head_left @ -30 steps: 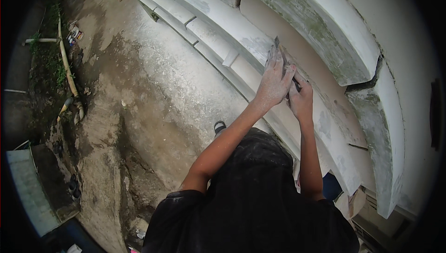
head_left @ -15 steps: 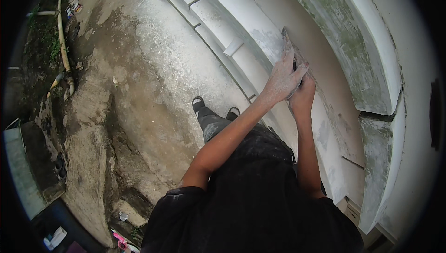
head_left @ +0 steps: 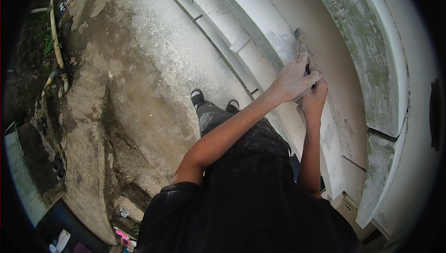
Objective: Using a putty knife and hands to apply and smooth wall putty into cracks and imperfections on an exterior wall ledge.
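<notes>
The right hand (head_left: 317, 96) curls around the near end of a flat tool (head_left: 298, 34), which points ahead of both hands. The dusty left hand (head_left: 291, 81) lies outstretched along it; whether it grips, I cannot tell. A white ledge (head_left: 270, 21) runs below the hands, a stained beam (head_left: 369, 44) to their right.

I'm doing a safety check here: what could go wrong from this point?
The left hand lies along the flat-bladed tool, so a slip might scrape it against the white ledge. The black sandals are on pale-streaked concrete; if that is loose dust, footing could be slippery.
</notes>
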Available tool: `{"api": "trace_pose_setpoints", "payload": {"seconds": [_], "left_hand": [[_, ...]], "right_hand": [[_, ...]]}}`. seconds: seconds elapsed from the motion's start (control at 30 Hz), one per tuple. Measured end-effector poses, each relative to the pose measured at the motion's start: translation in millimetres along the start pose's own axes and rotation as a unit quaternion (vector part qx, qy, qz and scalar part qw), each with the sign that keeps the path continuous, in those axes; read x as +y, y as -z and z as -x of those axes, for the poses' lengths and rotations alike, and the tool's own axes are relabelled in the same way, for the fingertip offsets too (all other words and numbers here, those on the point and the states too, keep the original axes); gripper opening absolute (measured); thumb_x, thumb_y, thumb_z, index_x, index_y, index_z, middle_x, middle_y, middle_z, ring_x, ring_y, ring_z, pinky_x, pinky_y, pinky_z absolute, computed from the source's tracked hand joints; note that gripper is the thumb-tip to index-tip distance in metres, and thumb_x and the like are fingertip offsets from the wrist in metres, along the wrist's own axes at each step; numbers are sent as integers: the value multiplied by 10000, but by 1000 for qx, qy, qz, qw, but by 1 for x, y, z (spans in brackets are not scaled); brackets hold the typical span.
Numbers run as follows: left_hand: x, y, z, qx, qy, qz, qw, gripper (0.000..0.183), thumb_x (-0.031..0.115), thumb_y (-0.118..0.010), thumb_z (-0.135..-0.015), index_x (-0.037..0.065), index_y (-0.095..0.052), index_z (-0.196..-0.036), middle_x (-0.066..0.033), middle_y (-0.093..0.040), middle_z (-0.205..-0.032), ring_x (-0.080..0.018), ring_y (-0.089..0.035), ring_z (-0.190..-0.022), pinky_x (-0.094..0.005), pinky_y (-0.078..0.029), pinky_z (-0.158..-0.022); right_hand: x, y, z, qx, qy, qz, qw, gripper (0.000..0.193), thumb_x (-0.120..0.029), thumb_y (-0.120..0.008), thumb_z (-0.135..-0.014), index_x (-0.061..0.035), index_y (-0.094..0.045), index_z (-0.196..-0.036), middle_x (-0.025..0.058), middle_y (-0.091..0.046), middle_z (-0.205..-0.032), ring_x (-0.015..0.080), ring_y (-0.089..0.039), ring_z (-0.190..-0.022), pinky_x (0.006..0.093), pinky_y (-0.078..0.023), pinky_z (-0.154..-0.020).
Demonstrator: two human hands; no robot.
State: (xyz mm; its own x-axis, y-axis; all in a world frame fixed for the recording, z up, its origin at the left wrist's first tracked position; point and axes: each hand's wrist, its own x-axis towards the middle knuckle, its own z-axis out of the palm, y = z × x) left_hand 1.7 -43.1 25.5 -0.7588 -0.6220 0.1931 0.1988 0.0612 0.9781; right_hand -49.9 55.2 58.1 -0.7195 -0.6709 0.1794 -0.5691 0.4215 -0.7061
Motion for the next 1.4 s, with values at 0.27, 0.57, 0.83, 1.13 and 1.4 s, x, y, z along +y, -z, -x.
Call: {"api": "trace_pose_setpoints", "payload": {"seconds": [0.27, 0.57, 0.83, 1.13, 1.4], "left_hand": [[6, 14, -12, -25, 31, -22, 999, 705, 313, -651, -898, -120, -369, -1378, -388, -403, -1381, -504, -469, -1265, -482, -388, -1068], [0, 46, -11, -56, -63, -71, 994, 703, 249, -611, -924, -173, -332, -1412, -385, -412, -1425, -490, -432, -1335, -465, -342, -1137], [-33, 95, -51, 45, -124, -454, 881, 673, 281, -540, -950, -185, -369, -1404, -354, -380, -1477, -491, -338, -1399, -535, -231, -1186], [-19, 1, 1, -91, -114, -395, 907, 739, 311, -542, -945, -249, -333, -1381, -412, -267, -1505, -491, -256, -1440, -527, -177, -1211], [-21, -32, 38, -194, -198, -301, 912, 585, 217, -560, -937, -142, -421, -1378, -349, -404, -1456, -493, -355, -1389, -538, -248, -1179]], "right_hand": [[6, -5, -9, -9, -27, -18, 999, 277, -92, -623, -900, 65, -646, -1128, 250, -701, -997, 369, -682, -924, 408, -497, -873], [-1, -13, -6, 37, -17, 78, 996, 345, -108, -612, -915, 22, -649, -1233, 244, -702, -1070, 318, -679, -1021, 376, -477, -940], [-4, 18, 49, 68, -121, -1, 990, 435, -117, -657, -926, -14, -604, -1346, 157, -694, -956, 177, -614, -851, 315, -488, -844], [-8, 17, 141, 175, -179, 7, 968, 431, -82, -660, -919, 50, -591, -1324, 124, -651, -893, 151, -576, -806, 280, -475, -773], [29, 50, 181, 174, -180, -65, 966, 426, -80, -663, -915, 55, -595, -1313, 156, -696, -995, 172, -617, -855, 305, -493, -814]]}}
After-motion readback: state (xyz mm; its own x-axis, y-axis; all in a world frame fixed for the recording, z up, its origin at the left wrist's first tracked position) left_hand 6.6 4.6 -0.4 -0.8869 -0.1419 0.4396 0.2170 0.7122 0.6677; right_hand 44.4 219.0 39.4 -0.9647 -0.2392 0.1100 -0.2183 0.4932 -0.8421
